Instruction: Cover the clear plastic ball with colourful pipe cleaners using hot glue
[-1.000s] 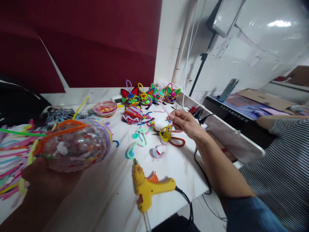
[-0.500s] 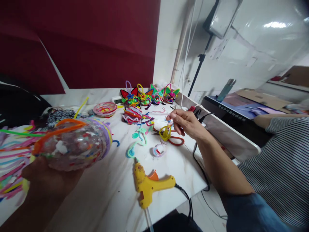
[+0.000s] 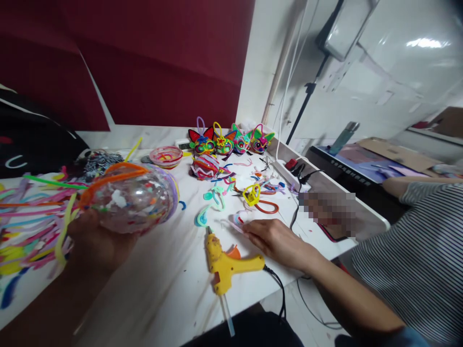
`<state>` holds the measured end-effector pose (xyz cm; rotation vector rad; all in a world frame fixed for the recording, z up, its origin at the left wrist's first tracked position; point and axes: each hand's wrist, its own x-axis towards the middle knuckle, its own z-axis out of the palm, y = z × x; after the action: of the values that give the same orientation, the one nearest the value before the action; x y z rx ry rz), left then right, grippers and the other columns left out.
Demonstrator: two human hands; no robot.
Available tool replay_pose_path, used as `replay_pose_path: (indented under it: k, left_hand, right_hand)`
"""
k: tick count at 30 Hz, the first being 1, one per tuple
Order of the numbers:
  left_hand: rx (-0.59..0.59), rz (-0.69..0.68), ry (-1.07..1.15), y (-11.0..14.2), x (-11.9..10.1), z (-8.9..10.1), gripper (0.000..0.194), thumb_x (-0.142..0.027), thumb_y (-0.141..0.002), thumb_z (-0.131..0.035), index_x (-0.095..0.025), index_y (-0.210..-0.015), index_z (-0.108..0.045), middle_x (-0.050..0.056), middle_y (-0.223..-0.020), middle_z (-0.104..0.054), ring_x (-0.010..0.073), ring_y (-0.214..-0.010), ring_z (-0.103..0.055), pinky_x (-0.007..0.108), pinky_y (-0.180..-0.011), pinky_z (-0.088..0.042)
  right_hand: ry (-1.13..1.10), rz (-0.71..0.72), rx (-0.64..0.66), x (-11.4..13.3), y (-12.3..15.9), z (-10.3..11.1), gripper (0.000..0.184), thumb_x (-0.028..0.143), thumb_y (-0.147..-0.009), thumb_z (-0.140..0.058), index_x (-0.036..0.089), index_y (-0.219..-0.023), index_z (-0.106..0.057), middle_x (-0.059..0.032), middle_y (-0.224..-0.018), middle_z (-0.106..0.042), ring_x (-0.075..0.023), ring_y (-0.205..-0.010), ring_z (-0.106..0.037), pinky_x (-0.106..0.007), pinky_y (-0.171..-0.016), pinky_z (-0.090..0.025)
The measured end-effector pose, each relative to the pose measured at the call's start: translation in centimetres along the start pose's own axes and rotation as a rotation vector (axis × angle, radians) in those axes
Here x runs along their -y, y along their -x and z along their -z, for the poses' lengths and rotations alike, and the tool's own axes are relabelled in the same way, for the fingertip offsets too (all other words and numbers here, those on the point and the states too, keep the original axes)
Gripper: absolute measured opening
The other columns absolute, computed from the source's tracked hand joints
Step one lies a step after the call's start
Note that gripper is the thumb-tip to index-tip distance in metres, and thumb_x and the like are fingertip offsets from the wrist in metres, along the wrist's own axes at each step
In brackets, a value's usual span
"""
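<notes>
My left hand (image 3: 97,246) is closed under a clear plastic dome (image 3: 133,197) that has orange, purple and yellow pipe cleaners wound round its rim. It holds the dome up above the white table (image 3: 166,284). My right hand (image 3: 275,241) lies low over the table, just right of a yellow glue gun (image 3: 226,262). Its fingertips pinch a pale pink pipe cleaner piece (image 3: 233,225). A small pink-and-white coil (image 3: 238,218) lies just beyond the fingertips.
Loose pipe cleaners (image 3: 29,221) are piled at the left. Several bright pipe-cleaner masks (image 3: 231,142) stand at the back, beside a pink bowl (image 3: 166,156). Teal curls (image 3: 210,207), a yellow loop (image 3: 252,193) and a power strip (image 3: 292,171) lie mid-table. A person in a striped shirt (image 3: 415,250) sits at the right.
My right hand has come down from the middle of the table toward me and now rests next to the glue gun. The dome in my left hand has barely moved.
</notes>
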<state>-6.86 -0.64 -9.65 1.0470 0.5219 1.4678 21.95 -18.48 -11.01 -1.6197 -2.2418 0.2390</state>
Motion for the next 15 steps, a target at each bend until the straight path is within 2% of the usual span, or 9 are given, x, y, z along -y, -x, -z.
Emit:
replay_pose_path:
  k: [4,7,11,13,15]
  left_hand:
    - [-0.052,0.035,0.001,0.1,0.2,-0.2,0.095,-0.066,-0.036,-0.097,-0.030,-0.121,-0.073,0.003,-0.087,-0.080,0.0226,-0.067,-0.066,0.028,-0.043,-0.058]
    - [-0.022,0.028,-0.013,0.1,0.4,0.0,0.097,-0.066,-0.040,-0.096,-0.028,-0.126,-0.071,0.004,-0.089,-0.081,0.0242,-0.068,-0.068,0.033,-0.046,-0.061]
    - [0.001,-0.015,-0.005,-0.3,0.2,0.3,0.100,-0.063,-0.045,-0.095,-0.029,-0.134,-0.066,0.003,-0.101,-0.081,0.0220,-0.067,-0.067,0.031,-0.049,-0.060]
    - [-0.007,-0.026,0.013,-0.4,0.0,0.2,0.101,-0.062,-0.045,-0.095,-0.029,-0.135,-0.064,0.002,-0.105,-0.080,0.0186,-0.065,-0.064,0.028,-0.049,-0.058]
    - [-0.024,-0.025,0.017,-0.5,0.1,0.3,0.098,-0.061,-0.045,-0.095,-0.030,-0.133,-0.064,0.001,-0.107,-0.080,0.0165,-0.065,-0.062,0.026,-0.049,-0.056]
  right_hand:
    - [0.194,0.001,-0.062,0.5,0.3,-1.0,0.020,0.020,-0.108,-0.054,0.014,-0.103,-0.073,-0.0127,-0.095,-0.074,-0.0238,-0.086,-0.066,-0.035,-0.078,-0.050]
    - [0.185,0.059,-0.130,1.8,0.6,-0.9,0.024,0.022,-0.109,-0.051,0.013,-0.108,-0.073,-0.0150,-0.101,-0.074,-0.0275,-0.093,-0.065,-0.041,-0.084,-0.052]
    - [0.013,0.158,0.066,4.2,1.0,-1.0,0.028,0.026,-0.105,-0.056,0.011,-0.124,-0.071,-0.0153,-0.116,-0.074,-0.0288,-0.103,-0.065,-0.045,-0.094,-0.054]
    - [0.068,0.131,0.137,5.1,1.0,-1.3,0.039,0.025,-0.101,-0.058,0.009,-0.135,-0.066,-0.0187,-0.126,-0.073,-0.0327,-0.112,-0.064,-0.050,-0.100,-0.053]
    - [0.170,0.086,0.170,5.7,0.9,-1.8,0.045,0.022,-0.097,-0.058,0.007,-0.139,-0.064,-0.0216,-0.131,-0.072,-0.0358,-0.115,-0.062,-0.053,-0.102,-0.052]
